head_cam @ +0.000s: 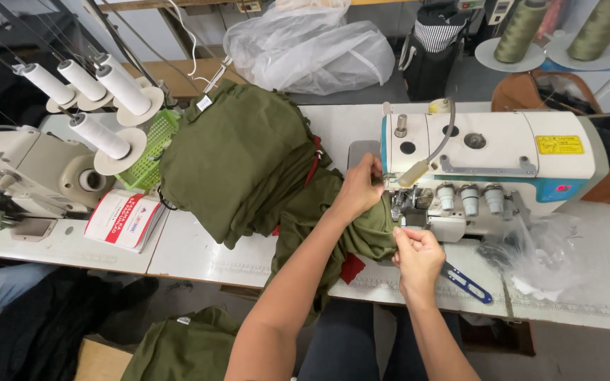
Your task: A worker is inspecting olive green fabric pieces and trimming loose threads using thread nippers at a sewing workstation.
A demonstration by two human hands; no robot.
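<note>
Left hand (359,189): I see it at the head of the white sewing machine (488,159); fingers closed, pinching something small, perhaps thread; too small to tell
Right hand (416,255): fingers curled shut on the edge of the olive green fabric (248,162)
Fabric: heaped on the desk (199,254), trailing to the machine's needle area
Nearby: blue thread snips (469,284) just beside my right hand; white thread cones (100,134) well left

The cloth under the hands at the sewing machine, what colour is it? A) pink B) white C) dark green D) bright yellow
C: the cloth heaped on the table and running under both hands to the sewing machine is dark olive green, with the left hand and the right hand resting on it.
</note>
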